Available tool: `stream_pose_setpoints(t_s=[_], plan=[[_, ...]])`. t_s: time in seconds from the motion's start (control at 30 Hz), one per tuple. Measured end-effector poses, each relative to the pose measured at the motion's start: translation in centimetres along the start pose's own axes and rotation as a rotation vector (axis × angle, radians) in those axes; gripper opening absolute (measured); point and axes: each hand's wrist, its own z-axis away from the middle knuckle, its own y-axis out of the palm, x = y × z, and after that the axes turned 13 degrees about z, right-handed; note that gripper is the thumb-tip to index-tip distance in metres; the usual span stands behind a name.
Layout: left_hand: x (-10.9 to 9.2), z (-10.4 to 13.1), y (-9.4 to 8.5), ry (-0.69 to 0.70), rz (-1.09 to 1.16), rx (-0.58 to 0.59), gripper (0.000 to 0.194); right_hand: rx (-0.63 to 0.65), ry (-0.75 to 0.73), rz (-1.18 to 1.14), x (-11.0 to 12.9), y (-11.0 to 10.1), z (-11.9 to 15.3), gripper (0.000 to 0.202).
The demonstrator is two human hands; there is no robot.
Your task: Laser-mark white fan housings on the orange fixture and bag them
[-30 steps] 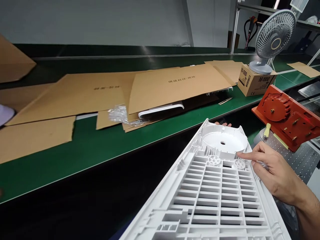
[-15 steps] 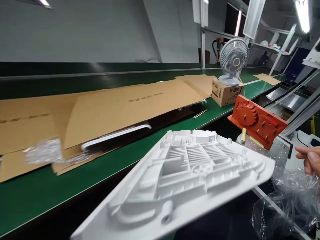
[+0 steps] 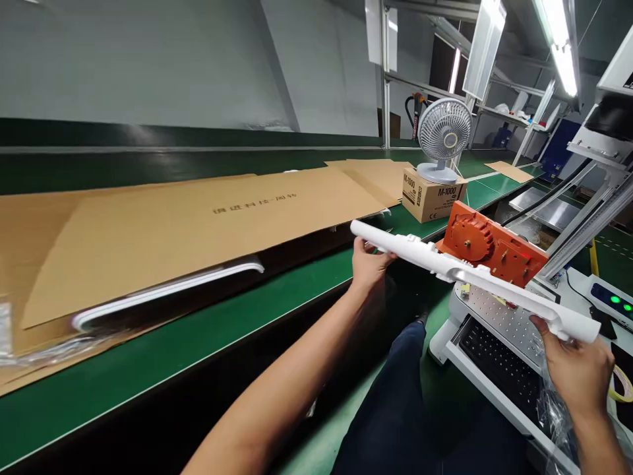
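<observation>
A long white plastic panel (image 3: 465, 274) is held up in the air, seen nearly edge-on and sloping down to the right. My left hand (image 3: 370, 264) grips its left end from below. At its right end my right hand (image 3: 576, 366) has hold of the lower edge. Just behind the panel stands an orange fixture (image 3: 494, 244) with a round toothed part. It rests by a perforated metal plate (image 3: 499, 320) on a white machine, with a black keyboard (image 3: 502, 363) beneath.
Cardboard sheets (image 3: 198, 224) lie along the green conveyor (image 3: 198, 316) at left, with a white-edged part beneath. A fan (image 3: 445, 135) stands on a cardboard box (image 3: 430, 194). Clear plastic wrap (image 3: 556, 412) and yellow tape (image 3: 622, 384) are near my right hand.
The white panel has turned from showing its ribbed inner face to nearly edge-on, and has moved right. My left hand has come into view, and my right hand now grips the panel.
</observation>
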Motion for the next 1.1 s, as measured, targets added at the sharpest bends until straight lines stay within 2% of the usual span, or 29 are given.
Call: stream_pose_setpoints(t_s=[0.1,0.23,0.33,0.5,0.6,0.77,1.1], plan=[[0.6,-2.3,2.5,-0.006,-0.040,0.110,0.096,0.081,0.256,0.092,-2.5,3.3,0.4,0.073],[1.7,-5.1,5.9,-0.108,-0.135,0.317,0.103,0.247,0.465,0.107,-4.6,6.4,-0.1,0.080],[3.2,-6.9,8.2,-0.116,-0.164,0.403,0.104,0.334,0.545,0.111,-5.5,8.1,-0.8,0.079],[6.1,-9.3,10.8,-0.104,-0.197,0.437,0.099,0.374,0.611,0.147,-6.4,10.3,-2.3,0.077],[7.4,-10.0,11.4,-0.105,-0.242,0.436,0.097,0.381,0.621,0.157,-6.9,11.6,-3.0,0.079],[8.6,-11.1,11.4,-0.137,-0.300,0.428,0.100,0.384,0.612,0.152,-7.3,13.3,-3.4,0.082],[10.0,-12.6,11.3,-0.158,-0.255,0.423,0.100,0.397,0.578,0.155,-7.5,15.0,-4.4,0.085]])
